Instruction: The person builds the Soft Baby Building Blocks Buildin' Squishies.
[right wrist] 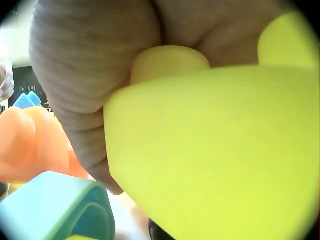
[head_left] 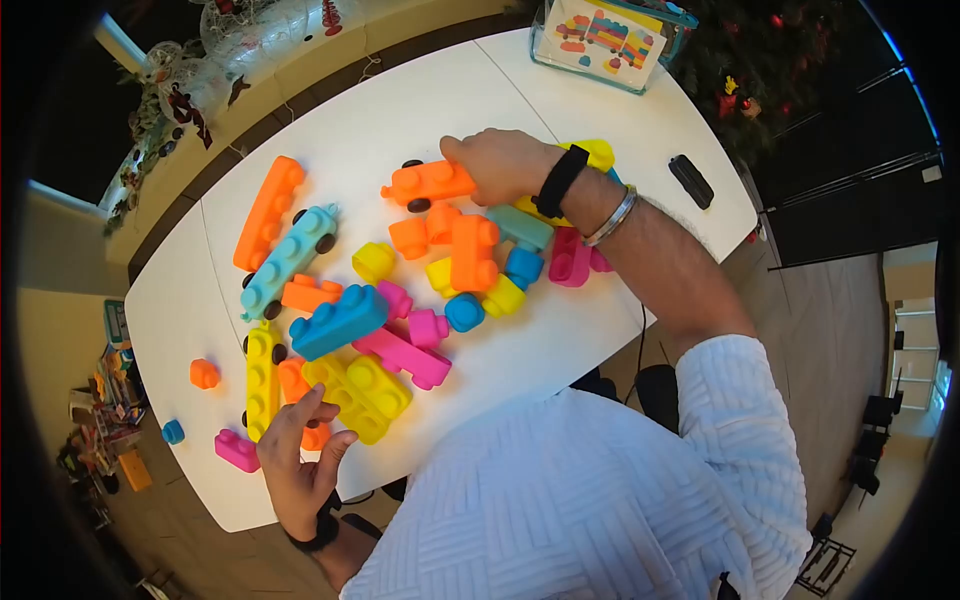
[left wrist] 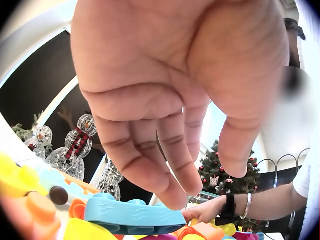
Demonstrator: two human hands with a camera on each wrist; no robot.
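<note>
My right hand (head_left: 510,170) grips the right end of an orange wheeled base (head_left: 428,183) in the head view; its fingertips are mostly hidden. A large yellow block (right wrist: 215,150) fills much of the right wrist view, close to the palm (right wrist: 95,50). Relaxed and holding nothing visible, my left hand (head_left: 300,455) is over the table's near left, beside a yellow studded block (head_left: 365,395) and a yellow wheeled base (head_left: 262,380). The left wrist view shows its palm (left wrist: 150,90) with loosely bent fingers, above a blue block (left wrist: 135,215).
Loose blocks cover the middle of the white table (head_left: 420,85): orange (head_left: 474,252), blue (head_left: 338,322) and pink (head_left: 405,358). A light-blue wheeled base (head_left: 290,262) lies left. A clear box (head_left: 600,45) stands at the far edge, a dark case (head_left: 691,181) at right.
</note>
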